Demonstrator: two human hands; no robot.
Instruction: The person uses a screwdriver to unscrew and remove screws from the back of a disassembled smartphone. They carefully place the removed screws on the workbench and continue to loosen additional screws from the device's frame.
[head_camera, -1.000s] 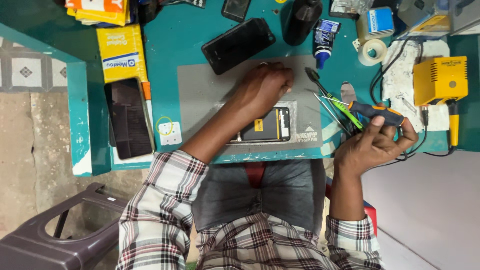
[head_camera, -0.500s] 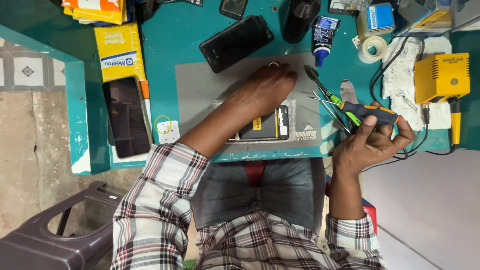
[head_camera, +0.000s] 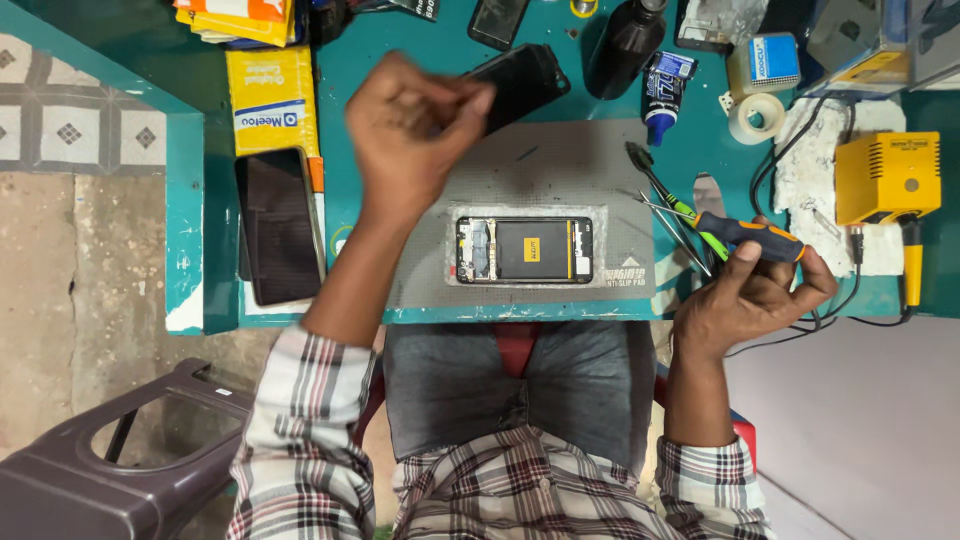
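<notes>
An opened phone, its back cover off and its black battery and circuit boards showing, lies flat in the middle of a grey mat on the teal desk. Every place below is told from this phone.

The left hand is raised above the mat, up and to the left of the phone, well clear of it. Its fingers are curled in with thumb and fingertips pinched together; whether anything small sits in that grip cannot be told.

The right hand rests to the right of the phone, just off the mat's edge, at the front edge of the desk. Its grip is clenched around a screwdriver with a dark blue and orange handle, the shaft pointing up and left toward the mat's right edge. Beside that shaft lie tweezers, also right of the phone.

Beyond the phone, at the far edge of the mat, lies a dark phone back panel, partly behind the left hand. Farther up and to the right stand a black bottle and a tube of glue, then a roll of tape. Far right sits a yellow soldering station. To the left of the phone, off the mat, a second black phone lies screen up, with a yellow box above it.
</notes>
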